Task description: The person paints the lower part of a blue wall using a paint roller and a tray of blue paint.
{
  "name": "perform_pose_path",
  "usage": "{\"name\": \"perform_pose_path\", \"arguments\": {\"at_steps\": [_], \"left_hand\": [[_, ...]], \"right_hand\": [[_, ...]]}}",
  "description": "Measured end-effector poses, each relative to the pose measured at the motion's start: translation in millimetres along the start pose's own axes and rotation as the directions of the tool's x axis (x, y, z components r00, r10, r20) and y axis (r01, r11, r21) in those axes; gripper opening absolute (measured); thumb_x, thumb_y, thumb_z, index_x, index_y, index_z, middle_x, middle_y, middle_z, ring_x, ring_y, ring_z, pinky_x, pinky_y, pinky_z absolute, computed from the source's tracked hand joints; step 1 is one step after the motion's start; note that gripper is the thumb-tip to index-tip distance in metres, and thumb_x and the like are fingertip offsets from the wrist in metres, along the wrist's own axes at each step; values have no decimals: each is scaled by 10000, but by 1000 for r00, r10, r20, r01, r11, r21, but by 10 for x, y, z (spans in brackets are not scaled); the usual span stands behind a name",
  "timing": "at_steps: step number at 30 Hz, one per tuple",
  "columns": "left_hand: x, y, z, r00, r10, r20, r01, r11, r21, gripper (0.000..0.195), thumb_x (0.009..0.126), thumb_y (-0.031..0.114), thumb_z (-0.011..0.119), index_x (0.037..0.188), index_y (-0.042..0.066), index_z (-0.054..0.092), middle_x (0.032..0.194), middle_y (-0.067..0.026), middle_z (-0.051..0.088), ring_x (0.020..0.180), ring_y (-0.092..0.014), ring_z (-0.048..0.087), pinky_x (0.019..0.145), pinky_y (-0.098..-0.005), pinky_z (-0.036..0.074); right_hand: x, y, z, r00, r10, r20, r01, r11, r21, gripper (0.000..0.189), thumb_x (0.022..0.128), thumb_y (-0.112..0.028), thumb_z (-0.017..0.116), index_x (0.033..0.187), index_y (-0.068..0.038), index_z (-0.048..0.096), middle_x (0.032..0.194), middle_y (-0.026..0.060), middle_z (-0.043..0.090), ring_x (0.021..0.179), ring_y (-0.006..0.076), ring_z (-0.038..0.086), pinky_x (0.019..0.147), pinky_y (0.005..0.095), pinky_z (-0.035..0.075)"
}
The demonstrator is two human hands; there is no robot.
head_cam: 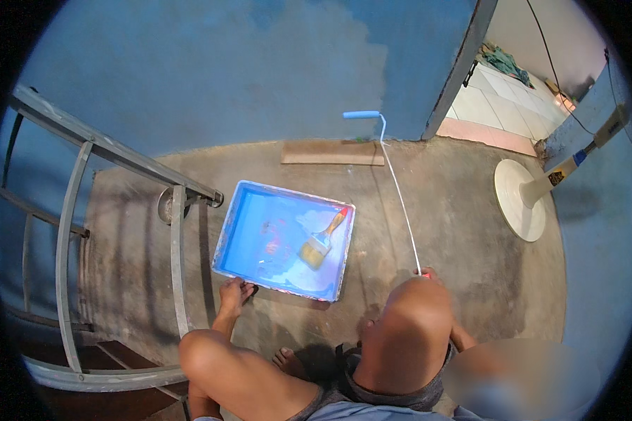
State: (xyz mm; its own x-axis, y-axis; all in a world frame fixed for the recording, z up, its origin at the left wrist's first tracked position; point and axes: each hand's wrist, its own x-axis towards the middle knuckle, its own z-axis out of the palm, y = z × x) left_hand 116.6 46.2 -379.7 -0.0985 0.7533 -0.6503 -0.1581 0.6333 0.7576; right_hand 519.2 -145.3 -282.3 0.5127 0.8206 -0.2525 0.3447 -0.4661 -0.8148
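A paint tray with light-blue paint in it lies before me, its paint pooled towards the left. Across the tray's right half rests a flat paintbrush, its red-tipped handle pointing up and right. My left hand is at the tray's near-left rim, its fingers on the edge. My right hand, mostly hidden behind my knee, holds the red grip of a paint roller. The roller's long thin rod reaches away from me. Its blue sleeve appears against or close to the blue wall, which has a paler patch.
A metal ladder stands at left, near a round metal bowl. A cardboard strip lies along the wall's foot. At right is a white round base with a post. A doorway opens onto tiles.
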Motion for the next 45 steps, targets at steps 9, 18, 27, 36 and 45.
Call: {"name": "perform_pose_path", "arguments": {"at_steps": [9,18,27,36,45], "left_hand": [[-346,553,-43,922,-368,120,183,688,702,435,856,245,462,1139,-82,417,856,-154,585,714,-242,615,562,-309,529],[-840,1759,870,707,-256,659,-634,184,751,334,839,312,521,727,1,567,670,-57,566,571,-115,505,527,-246,424],[-1442,1207,2370,451,-426,784,-371,710,599,794,734,668,428,1156,-3,385,971,-177,504,885,-261,553,749,-334,459],[-1682,884,2720,203,-44,978,-221,971,90,664,689,481,648,1133,54,400,964,-68,491,796,-167,569,706,-289,463],[-1663,852,2775,212,-2,977,-104,994,24,523,675,366,706,1023,66,456,877,-18,520,754,-114,553,671,-252,462]], "right_hand": [[214,-560,-474,957,178,230,-248,912,326,226,765,-89,563,976,-30,507,614,1,495,490,74,467,428,215,384],[402,-1079,-294,914,275,299,-378,846,376,214,763,-141,557,946,-45,503,583,6,475,439,89,452,403,224,382],[562,-1338,-141,917,254,306,-365,843,396,201,780,-166,562,933,-47,508,594,6,487,444,92,462,401,228,396],[641,-1608,-210,949,199,243,-291,850,439,274,752,-110,558,995,-1,493,597,17,502,454,92,478,388,233,405],[653,-1646,-287,948,187,256,-281,871,403,232,754,-95,563,958,3,512,591,22,514,461,94,492,382,220,402]]}}
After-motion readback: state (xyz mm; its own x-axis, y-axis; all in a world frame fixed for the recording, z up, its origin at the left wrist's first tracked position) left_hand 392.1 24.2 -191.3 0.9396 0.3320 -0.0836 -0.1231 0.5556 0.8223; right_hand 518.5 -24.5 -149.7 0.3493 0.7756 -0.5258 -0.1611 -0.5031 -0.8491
